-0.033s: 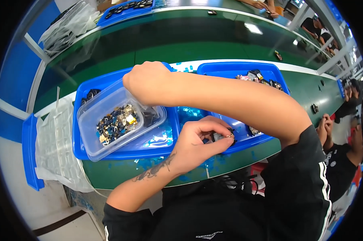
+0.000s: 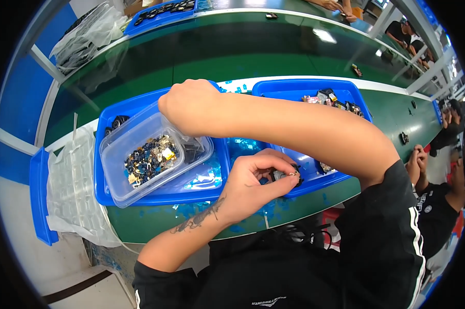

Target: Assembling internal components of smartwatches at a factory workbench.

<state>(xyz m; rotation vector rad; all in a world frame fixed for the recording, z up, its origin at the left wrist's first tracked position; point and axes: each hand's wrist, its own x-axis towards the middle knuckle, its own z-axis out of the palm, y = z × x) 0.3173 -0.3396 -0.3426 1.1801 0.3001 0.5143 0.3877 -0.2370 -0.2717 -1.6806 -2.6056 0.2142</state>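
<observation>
My left hand point(image 2: 258, 177) is closed in a pinch around a small black part point(image 2: 298, 177) with a bit of shiny metal, in front of the right blue tray. My right arm crosses over to the left, and my right hand point(image 2: 188, 107) is a fist at the far edge of a clear plastic container point(image 2: 120, 193). What that fist holds, if anything, is hidden beneath it. Small black, blue and metallic pieces point(image 2: 150, 159) lie heaped in the container, which rests tilted in the left blue tray point(image 2: 102, 177).
The right blue tray point(image 2: 314, 85) holds dark and metallic parts. Blue film scraps point(image 2: 242, 144) are scattered between the trays. A clear plastic blister sheet point(image 2: 75, 190) hangs at the left. Across the green belt point(image 2: 232, 46) stands another tray point(image 2: 163, 15) of black parts. Co-workers' hands point(image 2: 416, 162) are at right.
</observation>
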